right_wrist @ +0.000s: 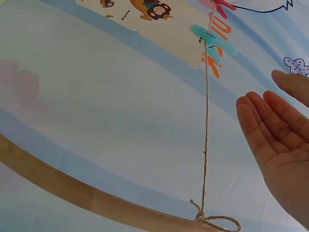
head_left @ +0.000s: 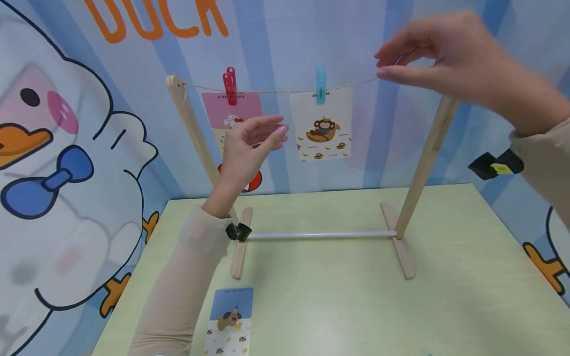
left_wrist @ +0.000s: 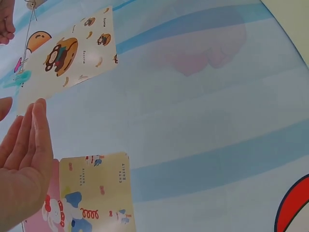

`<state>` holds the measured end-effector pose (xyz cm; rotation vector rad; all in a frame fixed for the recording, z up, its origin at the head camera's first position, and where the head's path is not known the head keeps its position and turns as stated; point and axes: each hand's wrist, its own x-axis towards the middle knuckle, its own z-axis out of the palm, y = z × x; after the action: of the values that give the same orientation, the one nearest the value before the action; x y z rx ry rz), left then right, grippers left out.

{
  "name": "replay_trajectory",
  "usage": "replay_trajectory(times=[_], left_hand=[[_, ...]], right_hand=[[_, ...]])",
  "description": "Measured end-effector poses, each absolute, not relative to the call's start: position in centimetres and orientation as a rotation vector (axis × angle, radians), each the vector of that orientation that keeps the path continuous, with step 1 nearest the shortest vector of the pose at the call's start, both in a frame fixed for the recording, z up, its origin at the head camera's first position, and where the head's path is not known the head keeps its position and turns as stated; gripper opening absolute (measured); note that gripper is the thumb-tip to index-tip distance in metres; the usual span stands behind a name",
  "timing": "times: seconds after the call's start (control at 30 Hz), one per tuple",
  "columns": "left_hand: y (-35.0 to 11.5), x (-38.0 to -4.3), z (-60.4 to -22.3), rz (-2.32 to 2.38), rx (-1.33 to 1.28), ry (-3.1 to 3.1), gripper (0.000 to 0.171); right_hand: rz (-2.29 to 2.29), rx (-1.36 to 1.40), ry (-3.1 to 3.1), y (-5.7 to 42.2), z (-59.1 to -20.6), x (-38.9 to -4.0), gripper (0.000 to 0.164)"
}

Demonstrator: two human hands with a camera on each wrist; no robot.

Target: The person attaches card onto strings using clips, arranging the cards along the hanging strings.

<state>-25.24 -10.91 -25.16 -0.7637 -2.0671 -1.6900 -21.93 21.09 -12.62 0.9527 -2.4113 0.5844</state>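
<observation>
Left grip (head_left: 246,152) and right grip (head_left: 463,64) are empty, thumbs parted from fingers, left and right of the monkey card (head_left: 324,129).

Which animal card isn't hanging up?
The blue-and-white dog card, lying on the table; the rabbit card and monkey card both hang clipped to the string.

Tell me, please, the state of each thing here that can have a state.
Left hand: empty
Right hand: empty
String: tied in a loop at the right post
Rabbit card: hanging
Monkey card: hanging
Red clip: clamped on string and rabbit card
Blue clip: clamped on string and monkey card
Dog card: lying flat on the table
</observation>
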Motion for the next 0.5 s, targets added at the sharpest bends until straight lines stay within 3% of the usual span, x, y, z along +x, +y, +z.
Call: replay_trajectory(times=[0.5], left_hand=[[-12.5,-24.3,-26.2,-1.621,-0.792,-2.157,0.03]], right_hand=[[0.494,1.049,-2.336,21.8,-14.9,-19.6,0.024]])
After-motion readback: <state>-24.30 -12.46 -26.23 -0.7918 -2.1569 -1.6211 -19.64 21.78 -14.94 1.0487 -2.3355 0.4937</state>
